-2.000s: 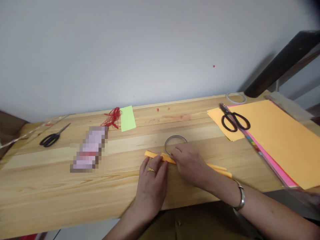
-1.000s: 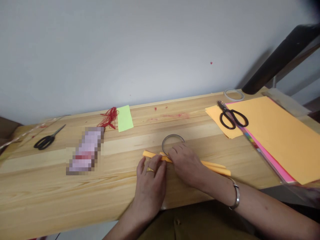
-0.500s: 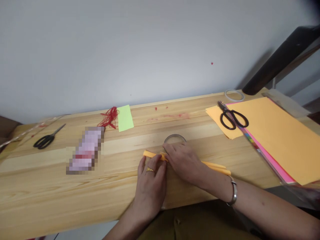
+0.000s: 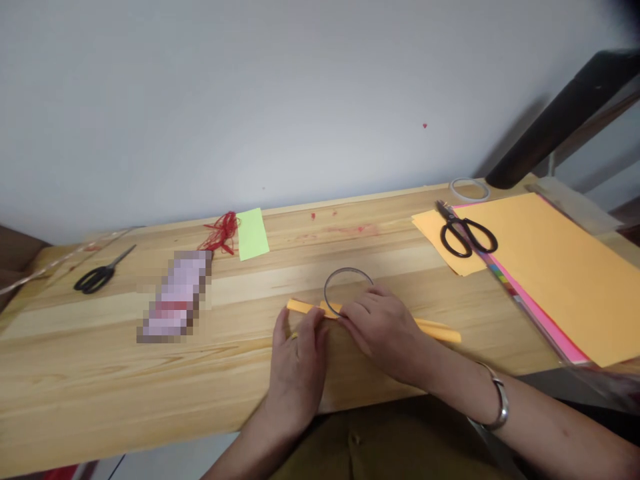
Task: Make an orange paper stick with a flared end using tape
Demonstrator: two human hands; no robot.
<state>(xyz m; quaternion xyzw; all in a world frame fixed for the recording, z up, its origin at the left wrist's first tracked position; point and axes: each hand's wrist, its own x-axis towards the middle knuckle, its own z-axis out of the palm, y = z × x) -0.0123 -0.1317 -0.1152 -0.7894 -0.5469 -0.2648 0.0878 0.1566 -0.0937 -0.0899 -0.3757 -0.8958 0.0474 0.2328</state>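
A pale grey wall (image 4: 260,100) fills the upper half of the view. Below it stretches a light wooden tabletop (image 4: 125,393), its back marked with red stains. At the far right, a thick black post (image 4: 555,127) leans. Large orange sheets (image 4: 565,267) cover the right end, pink paper (image 4: 557,330) showing along their left edge. At centre front, a person's bare hands meet over a long, narrow folded orange strip (image 4: 437,330) lying across the tabletop. The left hand (image 4: 297,373) has its fingers clamped on the strip near its left end. The right hand (image 4: 387,327) has its fingers together on the near edge of a thin grey ring (image 4: 326,287), right against the strip. On the left lies a pinkish, pixelated object (image 4: 177,293), its details hidden. Black-handled scissors (image 4: 470,237) rest on the sheets; smaller scissors (image 4: 100,277) lie far left. Toward the back are a light green paper (image 4: 254,235), a red thread tangle (image 4: 223,233) touching or just beside it, and a whitish ring (image 4: 470,190) near the post. Smallest are a silver bracelet (image 4: 503,403) on the right wrist and a gold finger ring (image 4: 294,335) on the left hand.
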